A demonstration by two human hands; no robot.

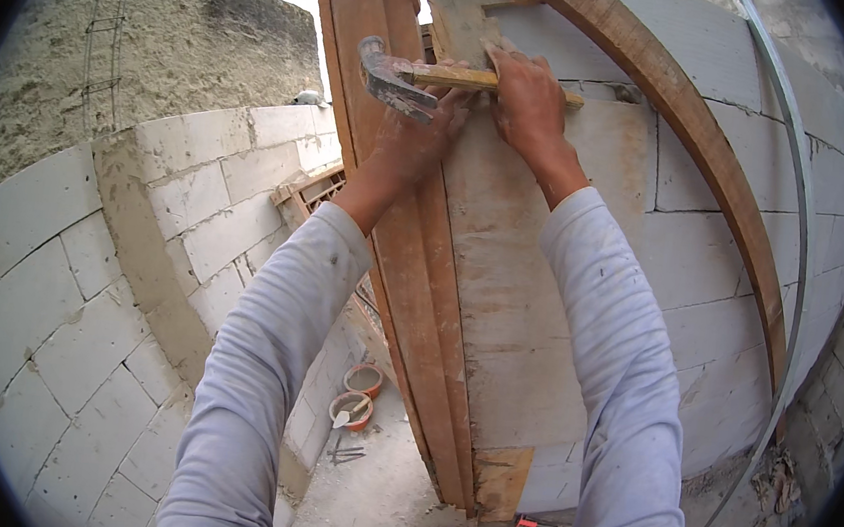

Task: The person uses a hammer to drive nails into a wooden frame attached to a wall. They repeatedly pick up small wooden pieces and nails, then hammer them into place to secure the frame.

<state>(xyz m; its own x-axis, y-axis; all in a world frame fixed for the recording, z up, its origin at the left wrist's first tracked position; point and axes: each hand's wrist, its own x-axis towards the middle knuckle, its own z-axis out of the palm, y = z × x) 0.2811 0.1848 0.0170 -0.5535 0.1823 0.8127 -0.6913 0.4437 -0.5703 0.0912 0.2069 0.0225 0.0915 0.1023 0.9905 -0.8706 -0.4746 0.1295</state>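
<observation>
A claw hammer point(446, 76) with a worn grey head and wooden handle lies crosswise in front of me, its head to the left. Wrapped round the handle is my right hand point(532, 97), raised before a pale, stained plywood board point(532, 273). My left hand point(423, 133) is up beside it, against the upright brown wooden frame point(422, 264) at the board's left edge. Its fingers look curled in, partly hidden behind the hammer, and what they pinch cannot be made out.
A curved wooden strip point(700, 122) and a thin metal strip point(800, 186) arch over the block wall at right. Another block wall point(84, 334) stands at left. Below are two orange-rimmed buckets point(353, 411) and a red-handled tool point(527, 522) on the floor.
</observation>
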